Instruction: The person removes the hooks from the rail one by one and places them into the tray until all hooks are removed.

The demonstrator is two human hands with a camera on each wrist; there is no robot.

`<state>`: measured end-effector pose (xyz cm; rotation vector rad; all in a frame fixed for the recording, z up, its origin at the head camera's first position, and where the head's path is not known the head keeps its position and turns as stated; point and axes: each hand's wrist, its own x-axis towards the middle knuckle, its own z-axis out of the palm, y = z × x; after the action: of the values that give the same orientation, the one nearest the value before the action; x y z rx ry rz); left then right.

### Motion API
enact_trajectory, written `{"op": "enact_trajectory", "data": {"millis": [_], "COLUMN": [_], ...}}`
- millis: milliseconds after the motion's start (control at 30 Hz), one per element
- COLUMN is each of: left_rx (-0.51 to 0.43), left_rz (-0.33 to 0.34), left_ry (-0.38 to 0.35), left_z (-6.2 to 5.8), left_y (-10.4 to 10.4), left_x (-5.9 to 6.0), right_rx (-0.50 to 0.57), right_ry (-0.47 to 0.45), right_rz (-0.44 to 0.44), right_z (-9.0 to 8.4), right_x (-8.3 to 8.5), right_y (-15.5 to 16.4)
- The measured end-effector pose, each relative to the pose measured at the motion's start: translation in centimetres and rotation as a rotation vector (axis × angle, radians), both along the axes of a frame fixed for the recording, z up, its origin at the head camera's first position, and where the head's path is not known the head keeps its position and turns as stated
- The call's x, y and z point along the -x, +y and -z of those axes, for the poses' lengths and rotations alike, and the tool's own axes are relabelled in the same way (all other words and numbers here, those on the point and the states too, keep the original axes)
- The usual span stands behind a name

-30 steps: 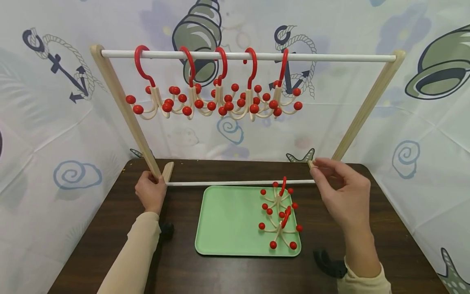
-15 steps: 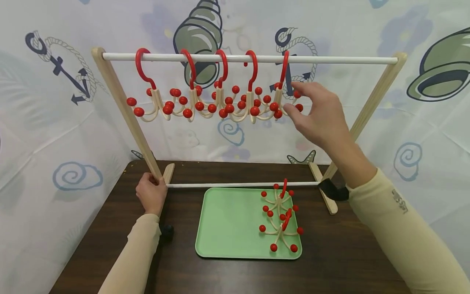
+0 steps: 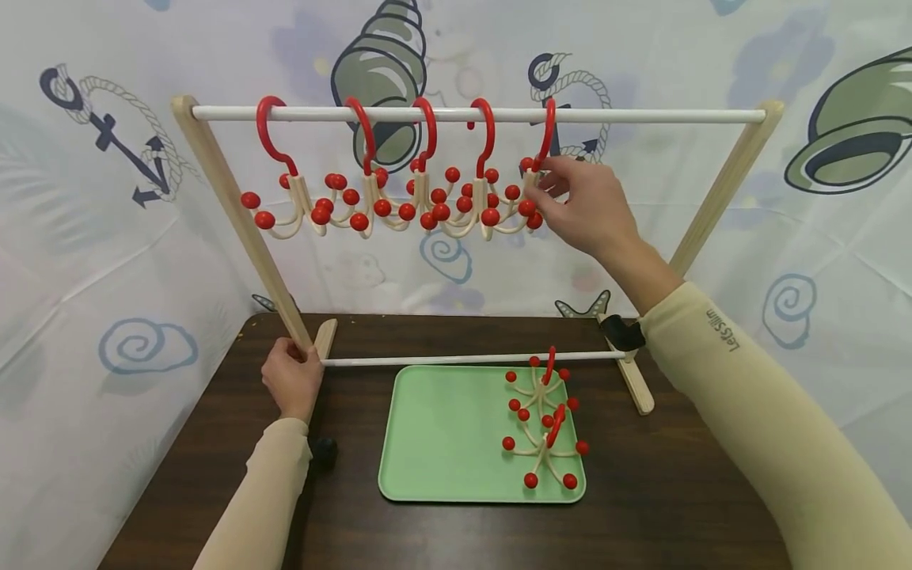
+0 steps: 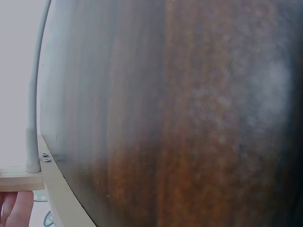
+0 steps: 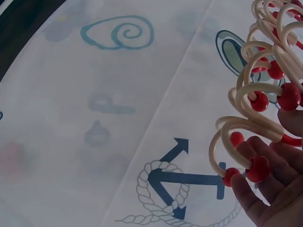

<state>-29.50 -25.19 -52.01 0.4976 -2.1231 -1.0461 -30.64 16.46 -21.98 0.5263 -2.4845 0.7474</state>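
Note:
A wooden rack (image 3: 235,214) with a white top rod (image 3: 641,115) stands on the dark table (image 3: 684,491). Several red hooks with cream arms tipped in red balls hang from the rod. My right hand (image 3: 549,186) is raised and pinches the rightmost hanging hook (image 3: 547,134) at its cream body. In the right wrist view my fingers (image 5: 265,189) lie against that hook's looped arms (image 5: 246,137). My left hand (image 3: 288,356) grips the foot of the rack's left leg; in the left wrist view its fingertips (image 4: 16,208) show below the wooden foot (image 4: 19,179).
A green tray (image 3: 442,427) lies in front of the rack's lower rod (image 3: 463,359). Two more hooks (image 3: 545,388) (image 3: 545,447) lie on its right side. A patterned sheet (image 3: 819,277) hangs close behind and beside the table.
My right hand left the rack's right foot, rose to the top rod and closed its fingers on the rightmost hanging hook. My left hand stayed on the left leg.

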Motion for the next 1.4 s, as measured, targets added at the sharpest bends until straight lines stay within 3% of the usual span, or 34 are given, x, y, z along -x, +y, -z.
{"op": "enact_trajectory", "data": {"millis": [367, 800, 1167, 1400], "left_rx": [-0.008, 0.001, 0.007, -0.008], "left_rz": [0.001, 0.001, -0.002, -0.002], "left_ry": [-0.008, -0.004, 0.002, -0.02], "left_z": [-0.24, -0.11, -0.12, 0.01], "left_y": [0.04, 0.02, 0.08, 0.03], "left_x": [-0.2, -0.06, -0.09, -0.19], "right_rx": [0.102, 0.117, 0.204, 0.201], "right_ry": [-0.082, 0.101, 0.138, 0.148], "right_rz": [0.063, 0.162, 0.13, 0.202], "right_z": [-0.01, -0.12, -0.06, -0.06], "right_x": [0.73, 0.58, 0.86, 0.69], "right_y": [-0.45, -0.29, -0.64, -0.83]}}
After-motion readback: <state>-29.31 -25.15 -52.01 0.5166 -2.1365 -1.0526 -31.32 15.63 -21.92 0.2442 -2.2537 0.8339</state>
